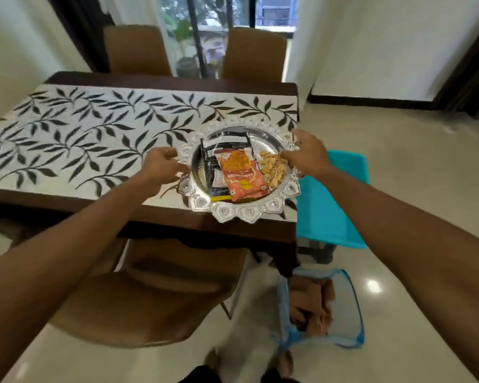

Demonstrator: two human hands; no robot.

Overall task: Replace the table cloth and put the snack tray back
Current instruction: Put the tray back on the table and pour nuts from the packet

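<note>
Covering the dark wooden tabletop (150, 78) is a white table cloth printed with black leaves (89, 139). At its near right corner I hold a round silver tray with a scalloped petal rim (249, 214), overhanging the edge. My left hand (161, 168) clasps its left rim, my right hand (306, 153) its right. Inside lie an orange snack packet (239, 175), a black packet (219, 150) and loose pale nuts (271, 168).

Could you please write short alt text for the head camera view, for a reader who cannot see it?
Two bare hands, left hand and right hand, grip opposite rims of a round silver scalloped snack tray holding an orange snack packet, at the near corner of a leaf-patterned white table cloth.
</note>
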